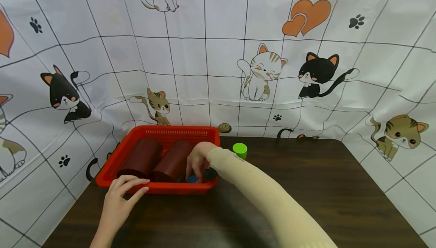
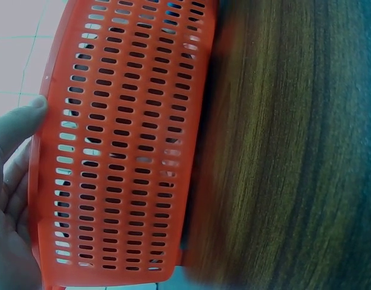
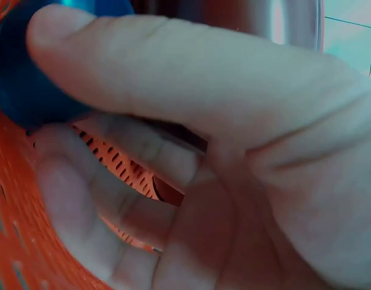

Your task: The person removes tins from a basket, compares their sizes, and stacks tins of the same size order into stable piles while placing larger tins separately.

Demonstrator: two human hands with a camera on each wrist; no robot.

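And here we see the right hand (image 1: 199,157) down inside the red basket (image 1: 163,189), thumb and fingers pinching a blue can (image 1: 192,179), though it's mostly hidden, so we can't swear to its shape. Just left of that hand, two brown tubes (image 1: 141,159) lie slanted; past its wrist, a green cap (image 1: 240,149) on the table (image 1: 306,180). Our left hand (image 1: 120,195) pinches the basket's near rim.

2 brown cylinders (image 1: 173,161), 1 basket (image 1: 170,189)
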